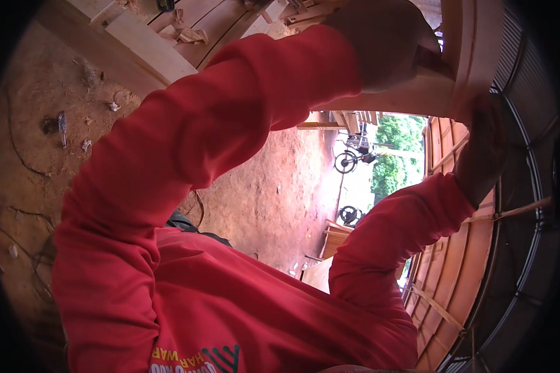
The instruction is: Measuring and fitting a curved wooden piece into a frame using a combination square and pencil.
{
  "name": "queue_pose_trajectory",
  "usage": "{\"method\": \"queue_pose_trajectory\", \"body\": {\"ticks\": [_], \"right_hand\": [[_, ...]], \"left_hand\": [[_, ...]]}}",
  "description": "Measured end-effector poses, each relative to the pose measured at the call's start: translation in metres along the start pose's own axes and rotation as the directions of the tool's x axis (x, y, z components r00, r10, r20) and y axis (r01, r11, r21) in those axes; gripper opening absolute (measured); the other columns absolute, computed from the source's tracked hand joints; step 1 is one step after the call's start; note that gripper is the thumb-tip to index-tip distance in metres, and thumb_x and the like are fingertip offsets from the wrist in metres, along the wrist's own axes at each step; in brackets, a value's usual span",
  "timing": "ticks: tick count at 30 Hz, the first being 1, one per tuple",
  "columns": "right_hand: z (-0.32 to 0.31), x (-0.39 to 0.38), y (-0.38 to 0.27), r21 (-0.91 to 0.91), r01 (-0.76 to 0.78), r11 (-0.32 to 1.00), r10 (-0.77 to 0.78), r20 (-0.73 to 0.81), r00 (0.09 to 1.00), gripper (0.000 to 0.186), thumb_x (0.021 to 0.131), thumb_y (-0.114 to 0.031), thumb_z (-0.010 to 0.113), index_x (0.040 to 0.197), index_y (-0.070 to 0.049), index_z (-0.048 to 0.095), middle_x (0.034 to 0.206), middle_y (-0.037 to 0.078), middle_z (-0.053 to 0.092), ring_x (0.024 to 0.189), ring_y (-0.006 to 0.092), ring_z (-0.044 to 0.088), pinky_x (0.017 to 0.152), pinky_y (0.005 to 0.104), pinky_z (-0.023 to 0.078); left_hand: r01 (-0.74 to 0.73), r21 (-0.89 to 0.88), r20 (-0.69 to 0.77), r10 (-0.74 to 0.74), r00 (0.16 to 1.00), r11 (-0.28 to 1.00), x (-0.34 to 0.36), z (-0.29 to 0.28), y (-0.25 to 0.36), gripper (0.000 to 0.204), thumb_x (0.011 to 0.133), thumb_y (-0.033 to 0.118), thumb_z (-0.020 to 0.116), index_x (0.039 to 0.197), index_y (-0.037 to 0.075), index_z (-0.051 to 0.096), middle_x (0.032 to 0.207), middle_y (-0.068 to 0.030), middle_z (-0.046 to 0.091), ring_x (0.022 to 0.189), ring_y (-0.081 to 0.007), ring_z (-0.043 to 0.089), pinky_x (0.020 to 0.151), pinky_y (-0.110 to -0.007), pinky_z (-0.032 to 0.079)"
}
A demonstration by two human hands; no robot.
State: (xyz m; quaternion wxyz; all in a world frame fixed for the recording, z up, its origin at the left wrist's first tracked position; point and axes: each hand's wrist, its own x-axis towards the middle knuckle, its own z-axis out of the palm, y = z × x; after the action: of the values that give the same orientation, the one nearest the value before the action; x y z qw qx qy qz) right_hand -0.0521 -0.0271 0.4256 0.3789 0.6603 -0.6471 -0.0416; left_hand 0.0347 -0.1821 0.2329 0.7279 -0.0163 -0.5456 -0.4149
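Steadying, it seems, a wooden piece (pixel 479 46) at the upper right, the left hand (pixel 386 53) and right hand (pixel 483 146) stand apart beside it, perhaps to stop it tilting. Shadow and blur hide whether either hand grips; I cannot tell.

The wooden workpiece (pixel 480 53) is smooth, plain and light reddish-brown. One broad plank runs down from the upper edge of the view, at the right; a crosspiece (pixel 420 98) meets it at roughly a right angle, partly hidden behind the left hand (pixel 386 46). The plank's lower end is blurred.
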Motion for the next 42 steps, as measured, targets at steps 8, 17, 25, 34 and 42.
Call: {"method": "queue_pose_trajectory", "body": {"ticks": [8, 17, 25, 34, 42], "right_hand": [[0.005, -0.003, 0.004, -0.039, 0.057, 0.998, -0.059, -0.037, 0.998, 0.022, 0.102, -0.015, 0.064, 0.115, 0.001, 0.073, 0.111, 0.012, 0.073, 0.099, 0.0207, 0.071, 0.082, 0.0318, 0.056], [0.004, -0.002, 0.0, 0.242, -0.272, 0.932, 0.286, -0.027, 0.958, 0.029, 0.103, -0.018, 0.064, 0.121, 0.004, 0.071, 0.113, 0.014, 0.074, 0.099, 0.0208, 0.071, 0.086, 0.033, 0.055], [0.006, 0.0, 0.0, 0.314, -0.325, 0.892, 0.338, 0.014, 0.941, 0.029, 0.103, -0.017, 0.063, 0.123, 0.003, 0.071, 0.113, 0.013, 0.074, 0.1, 0.0198, 0.071, 0.086, 0.0329, 0.056], [0.008, -0.002, 0.014, 0.095, -0.11, 0.989, 0.113, -0.026, 0.993, 0.026, 0.101, -0.015, 0.064, 0.121, -0.001, 0.072, 0.113, 0.013, 0.074, 0.102, 0.0222, 0.072, 0.085, 0.033, 0.057], [0.009, 0.003, 0.013, -0.042, 0.179, 0.983, -0.181, -0.033, 0.983, 0.021, 0.101, -0.011, 0.064, 0.117, -0.001, 0.072, 0.111, 0.013, 0.073, 0.097, 0.0243, 0.072, 0.083, 0.0333, 0.058]], "left_hand": [[-0.069, -0.045, 0.002, 0.069, 0.998, 0.997, -0.001, 0.0, -0.003, 0.013, 0.079, 0.003, 0.065, 0.082, 0.002, 0.077, 0.075, -0.0204, 0.069, 0.072, -0.0372, 0.067, 0.071, -0.046, 0.054], [0.029, -0.007, -0.006, -0.029, 1.0, 1.0, 0.007, 0.01, -0.021, 0.008, 0.078, 0.011, 0.07, 0.077, 0.005, 0.075, 0.079, -0.0205, 0.071, 0.076, -0.0375, 0.069, 0.074, -0.045, 0.055], [0.106, -0.032, 0.096, -0.102, 0.99, 0.994, 0.008, -0.011, -0.003, 0.009, 0.079, 0.012, 0.069, 0.074, 0.006, 0.074, 0.08, -0.0195, 0.071, 0.077, -0.0361, 0.069, 0.074, -0.045, 0.055], [0.015, 0.018, 0.013, -0.015, 1.0, 1.0, -0.004, -0.004, 0.011, 0.009, 0.077, 0.001, 0.063, 0.077, 0.0, 0.072, 0.08, -0.0224, 0.068, 0.082, -0.0387, 0.068, 0.078, -0.047, 0.054], [0.046, 0.18, 0.084, -0.062, 0.994, 0.983, 0.007, 0.006, 0.001, 0.012, 0.079, 0.006, 0.066, 0.087, 0.0, 0.072, 0.08, -0.021, 0.069, 0.083, -0.0383, 0.069, 0.078, -0.046, 0.056]]}}
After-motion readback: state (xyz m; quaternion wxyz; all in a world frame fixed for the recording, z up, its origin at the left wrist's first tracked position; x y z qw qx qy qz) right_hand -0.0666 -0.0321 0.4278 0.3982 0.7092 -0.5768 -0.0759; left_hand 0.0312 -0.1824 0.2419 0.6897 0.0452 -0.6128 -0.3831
